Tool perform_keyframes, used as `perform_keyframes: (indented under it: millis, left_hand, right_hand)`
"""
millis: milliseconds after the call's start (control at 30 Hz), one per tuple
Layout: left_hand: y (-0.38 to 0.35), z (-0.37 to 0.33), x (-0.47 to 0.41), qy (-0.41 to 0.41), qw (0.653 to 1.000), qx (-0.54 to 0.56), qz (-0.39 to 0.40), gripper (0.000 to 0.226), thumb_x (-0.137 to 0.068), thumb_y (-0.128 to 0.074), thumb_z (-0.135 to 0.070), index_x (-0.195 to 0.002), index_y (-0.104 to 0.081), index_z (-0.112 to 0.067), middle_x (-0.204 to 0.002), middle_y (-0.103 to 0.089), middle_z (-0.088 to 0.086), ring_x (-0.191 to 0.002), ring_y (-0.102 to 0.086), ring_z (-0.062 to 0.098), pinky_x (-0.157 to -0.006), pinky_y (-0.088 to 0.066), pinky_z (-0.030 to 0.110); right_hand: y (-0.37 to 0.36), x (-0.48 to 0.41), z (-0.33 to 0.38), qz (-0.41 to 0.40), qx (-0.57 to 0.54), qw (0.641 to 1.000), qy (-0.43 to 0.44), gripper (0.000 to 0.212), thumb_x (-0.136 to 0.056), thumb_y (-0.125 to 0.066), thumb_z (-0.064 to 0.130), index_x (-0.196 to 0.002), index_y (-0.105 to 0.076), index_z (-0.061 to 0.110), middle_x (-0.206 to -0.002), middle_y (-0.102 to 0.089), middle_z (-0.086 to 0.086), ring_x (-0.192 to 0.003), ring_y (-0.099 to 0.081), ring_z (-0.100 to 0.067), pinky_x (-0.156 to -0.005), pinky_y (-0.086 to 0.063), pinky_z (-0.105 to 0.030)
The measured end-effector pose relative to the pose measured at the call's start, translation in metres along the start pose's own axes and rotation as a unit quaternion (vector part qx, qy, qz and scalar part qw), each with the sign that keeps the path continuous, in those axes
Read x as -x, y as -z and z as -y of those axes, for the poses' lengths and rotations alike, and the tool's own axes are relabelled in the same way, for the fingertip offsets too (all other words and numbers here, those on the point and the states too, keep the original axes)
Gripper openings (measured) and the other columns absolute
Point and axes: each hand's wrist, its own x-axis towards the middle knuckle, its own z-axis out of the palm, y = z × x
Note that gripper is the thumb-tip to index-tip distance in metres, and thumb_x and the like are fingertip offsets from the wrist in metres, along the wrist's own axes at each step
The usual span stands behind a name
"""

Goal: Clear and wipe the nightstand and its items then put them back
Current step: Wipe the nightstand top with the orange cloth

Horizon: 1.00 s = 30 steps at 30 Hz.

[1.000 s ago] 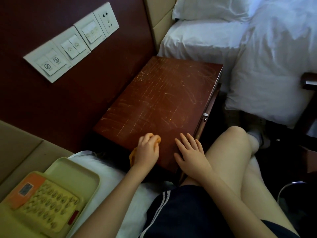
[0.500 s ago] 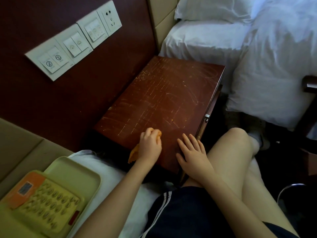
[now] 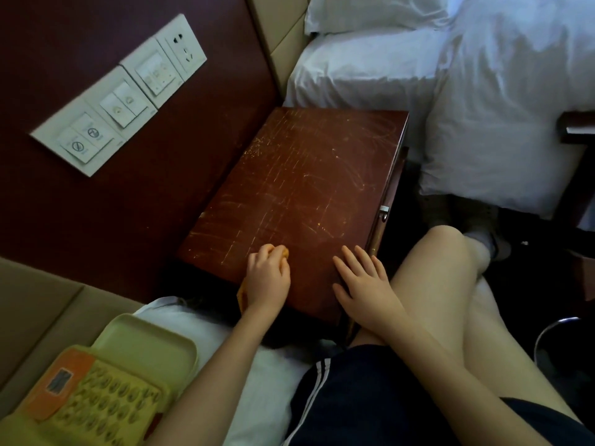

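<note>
The dark red-brown nightstand (image 3: 299,188) has a scratched, bare top. My left hand (image 3: 267,278) grips an orange cloth (image 3: 242,292) and presses it on the near left part of the top; most of the cloth is hidden under the hand. My right hand (image 3: 362,281) lies flat with straight, spread fingers on the near right corner of the top. A yellow telephone with an orange panel (image 3: 93,400) lies on a pale green tray (image 3: 151,339) on the bed at the lower left.
A panel of white switches and a socket (image 3: 128,91) is on the dark red wall at the left. A bed with white sheets and a pillow (image 3: 483,75) stands behind and right of the nightstand. My bare knees (image 3: 450,284) are next to its drawer side.
My left hand has slid the cloth a little forward across the near edge of the top. The right hand has stayed flat in the same place.
</note>
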Motion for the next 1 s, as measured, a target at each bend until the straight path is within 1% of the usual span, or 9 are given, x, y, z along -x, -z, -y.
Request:
perform_keyframes:
  millis: [67, 233, 300, 433, 533, 667, 767, 833, 1000]
  left_hand:
    - [-0.005, -0.018, 0.002, -0.01, 1.0, 0.001, 0.001, 0.03, -0.091, -0.05, -0.016, -0.12, -0.059, -0.017, -0.123, -0.054, 0.005, -0.106, -0.046, 0.023, -0.087, -0.038, 0.028]
    - [-0.01, -0.027, 0.024, -0.124, 0.992, -0.004, 0.026, 0.029, -0.088, -0.056, -0.016, -0.117, -0.059, -0.015, -0.111, -0.059, 0.004, -0.098, -0.052, 0.023, -0.084, -0.043, 0.032]
    - [-0.006, -0.012, 0.025, -0.098, 0.995, -0.006, 0.014, 0.029, -0.088, -0.056, -0.017, -0.117, -0.058, -0.015, -0.111, -0.059, 0.003, -0.098, -0.052, 0.023, -0.083, -0.043, 0.031]
    - [-0.002, -0.002, 0.003, 0.024, 1.0, 0.006, -0.008, 0.03, -0.091, -0.05, -0.018, -0.12, -0.056, -0.016, -0.121, -0.055, 0.003, -0.105, -0.049, 0.023, -0.087, -0.038, 0.029]
    - [-0.006, -0.024, -0.011, 0.041, 0.999, 0.001, -0.014, 0.032, -0.092, -0.049, -0.016, -0.123, -0.054, -0.016, -0.126, -0.052, 0.003, -0.109, -0.048, 0.024, -0.089, -0.036, 0.028]
    - [-0.014, -0.045, -0.001, -0.059, 0.998, 0.007, 0.023, 0.031, -0.091, -0.049, -0.016, -0.122, -0.056, -0.015, -0.122, -0.054, 0.003, -0.107, -0.048, 0.023, -0.091, -0.038, 0.029]
    - [-0.011, -0.033, 0.015, -0.12, 0.992, 0.019, 0.042, 0.03, -0.091, -0.051, -0.017, -0.12, -0.058, -0.017, -0.12, -0.055, 0.001, -0.106, -0.048, 0.02, -0.089, -0.039, 0.027]
    - [-0.006, -0.018, 0.019, -0.106, 0.993, 0.02, 0.035, 0.03, -0.09, -0.052, -0.017, -0.12, -0.059, -0.018, -0.119, -0.056, -0.001, -0.106, -0.048, 0.018, -0.089, -0.038, 0.025]
    - [-0.001, -0.006, 0.001, 0.007, 1.0, 0.026, 0.0, 0.029, -0.091, -0.051, -0.015, -0.117, -0.061, -0.016, -0.122, -0.055, 0.002, -0.106, -0.048, 0.021, -0.087, -0.037, 0.025]
  right_hand:
    - [0.0, 0.0, 0.001, -0.004, 0.002, 1.0, -0.002, 0.055, -0.097, -0.035, 0.038, -0.148, -0.02, 0.022, -0.157, -0.007, 0.002, -0.144, 0.004, -0.019, -0.113, 0.007, -0.036]
    - [0.001, 0.0, 0.0, -0.004, 0.0, 1.0, -0.001, 0.055, -0.097, -0.035, 0.038, -0.148, -0.019, 0.023, -0.157, -0.007, 0.001, -0.144, 0.005, -0.019, -0.113, 0.007, -0.036]
    - [0.001, 0.001, 0.0, -0.007, -0.005, 1.0, -0.006, 0.055, -0.097, -0.035, 0.037, -0.148, -0.02, 0.022, -0.157, -0.007, 0.001, -0.144, 0.004, -0.019, -0.113, 0.007, -0.036]
    - [0.001, 0.001, 0.001, -0.004, -0.007, 1.0, -0.001, 0.054, -0.097, -0.035, 0.037, -0.148, -0.02, 0.021, -0.157, -0.008, 0.0, -0.144, 0.004, -0.02, -0.113, 0.006, -0.037]
    - [0.001, 0.001, 0.001, -0.01, -0.005, 1.0, -0.002, 0.054, -0.097, -0.036, 0.036, -0.147, -0.022, 0.021, -0.157, -0.009, 0.0, -0.144, 0.002, -0.02, -0.113, 0.006, -0.037]
    - [0.0, 0.001, -0.001, -0.017, -0.001, 1.0, -0.008, 0.055, -0.097, -0.037, 0.037, -0.147, -0.023, 0.021, -0.157, -0.011, 0.0, -0.144, 0.001, -0.019, -0.114, 0.004, -0.036]
    - [0.0, 0.001, -0.001, -0.013, -0.004, 1.0, -0.01, 0.055, -0.097, -0.036, 0.037, -0.147, -0.021, 0.022, -0.157, -0.01, 0.001, -0.144, 0.003, -0.019, -0.113, 0.006, -0.036]
    - [0.0, 0.0, -0.001, -0.013, -0.007, 1.0, -0.009, 0.054, -0.097, -0.035, 0.037, -0.147, -0.022, 0.021, -0.157, -0.01, 0.001, -0.144, 0.003, -0.019, -0.113, 0.007, -0.036]
    - [-0.001, 0.0, 0.0, -0.013, -0.01, 1.0, -0.008, 0.055, -0.097, -0.035, 0.037, -0.147, -0.022, 0.021, -0.157, -0.01, 0.0, -0.144, 0.003, -0.02, -0.113, 0.007, -0.037]
